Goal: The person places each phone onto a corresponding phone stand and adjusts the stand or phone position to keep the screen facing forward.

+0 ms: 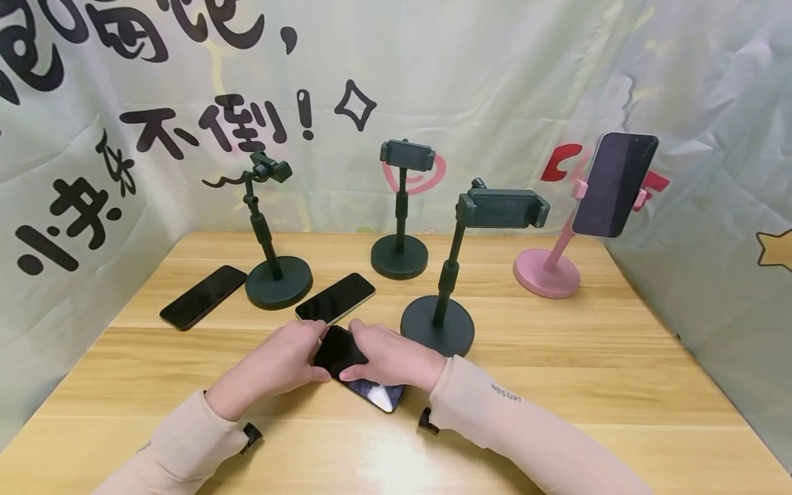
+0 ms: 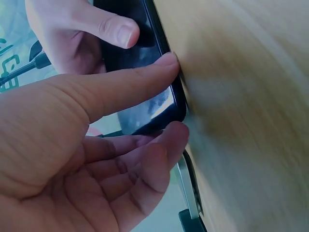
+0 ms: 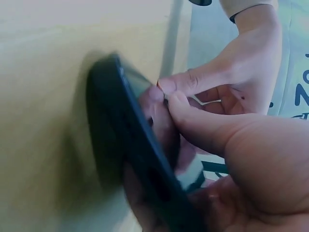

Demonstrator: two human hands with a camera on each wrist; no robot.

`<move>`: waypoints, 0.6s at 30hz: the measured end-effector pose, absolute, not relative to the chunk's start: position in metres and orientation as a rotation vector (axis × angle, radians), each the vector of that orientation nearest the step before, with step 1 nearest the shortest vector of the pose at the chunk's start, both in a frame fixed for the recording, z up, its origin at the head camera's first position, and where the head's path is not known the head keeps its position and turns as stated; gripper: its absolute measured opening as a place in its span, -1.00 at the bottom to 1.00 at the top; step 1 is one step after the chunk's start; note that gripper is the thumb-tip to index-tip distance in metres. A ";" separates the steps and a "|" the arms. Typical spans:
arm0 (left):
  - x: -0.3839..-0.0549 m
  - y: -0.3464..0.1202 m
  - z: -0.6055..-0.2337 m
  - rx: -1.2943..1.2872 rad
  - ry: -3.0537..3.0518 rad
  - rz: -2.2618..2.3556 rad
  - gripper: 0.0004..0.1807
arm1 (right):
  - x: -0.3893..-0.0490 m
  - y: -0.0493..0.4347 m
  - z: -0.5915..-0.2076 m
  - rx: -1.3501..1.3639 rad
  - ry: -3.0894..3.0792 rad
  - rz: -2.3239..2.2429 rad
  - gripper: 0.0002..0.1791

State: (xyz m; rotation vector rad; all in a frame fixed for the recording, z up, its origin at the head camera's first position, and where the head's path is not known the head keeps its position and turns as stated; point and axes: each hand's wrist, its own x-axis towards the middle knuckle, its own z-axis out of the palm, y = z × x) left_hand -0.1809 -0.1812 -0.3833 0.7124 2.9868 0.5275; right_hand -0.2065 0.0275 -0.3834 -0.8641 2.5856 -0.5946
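A black smartphone is held by both hands just over the wooden table, near its middle. My left hand pinches the far left end; in the left wrist view its thumb lies on the screen's edge, with curled fingers below the phone. Across the phone, my right hand grips it with the thumb over the screen. The right wrist view shows the phone tilted and blurred, the right fingers partly hidden behind it. Just beyond the hands, another smartphone lies screen up.
Three black phone stands hold no phone: one at left, one at the back, one close to the right hand. A pink stand carries a phone. One more phone lies at left. Printed cloth hangs behind.
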 end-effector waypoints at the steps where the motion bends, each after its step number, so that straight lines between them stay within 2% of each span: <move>1: -0.181 -0.181 -0.383 0.717 2.994 0.528 -0.47 | -0.206 0.028 -0.383 -0.863 2.579 -0.606 -0.39; 6: -0.182 -0.181 -0.382 0.758 3.027 0.532 -0.47 | -0.210 0.033 -0.385 -0.852 2.530 -0.707 -0.40; 14: -0.183 -0.183 -0.375 0.812 2.981 0.693 -0.51 | -0.212 0.043 -0.384 -0.842 2.430 -0.947 -0.56; 18: -0.182 -0.185 -0.371 0.822 2.961 0.761 -0.52 | -0.210 0.046 -0.382 -0.827 2.421 -1.008 -0.53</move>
